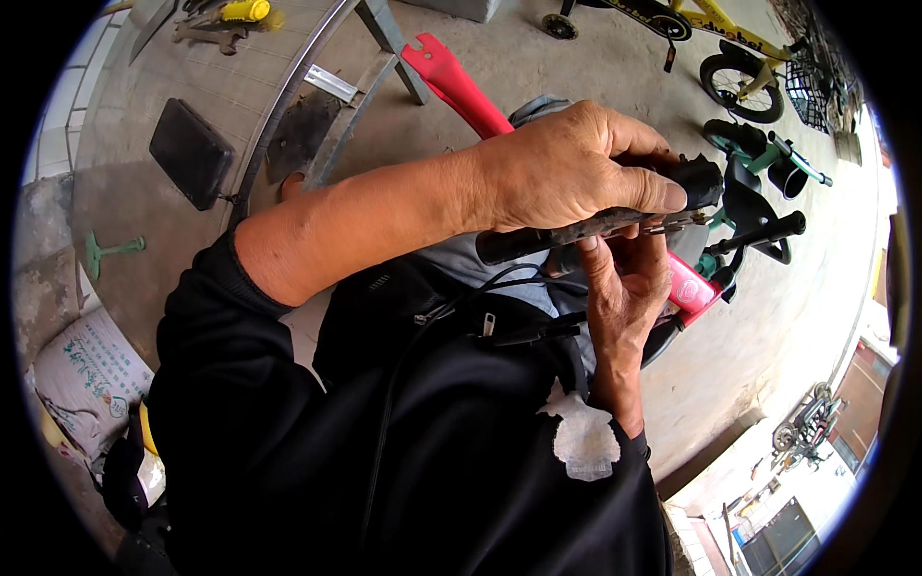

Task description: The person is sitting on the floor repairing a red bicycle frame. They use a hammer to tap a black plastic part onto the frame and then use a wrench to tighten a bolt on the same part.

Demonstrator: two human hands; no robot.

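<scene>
My left hand (567,163) reaches across from the left, its fingers and thumb closed around a long dark, dirty bar (514,246). At the bar's right end is a ragged black piece (701,180), and small metal fittings (680,224) stick out just below it. My right hand (629,288) is below, thumb raised against the bar's underside and fingers curled near the fittings; part of its grip is hidden. Under both hands a red metal frame part (466,96) lies across my lap, with a slotted flat end at upper left. Black cables (509,278) run beneath the bar.
A glass-topped table (192,72) at left carries a black flat case (192,154), a wrench (213,36), a yellow-handled tool (245,11) and a green T-shaped piece (113,252). Beyond are a yellow bicycle (735,67) and a green small bike (749,178). A white sack (94,379) leans lower left.
</scene>
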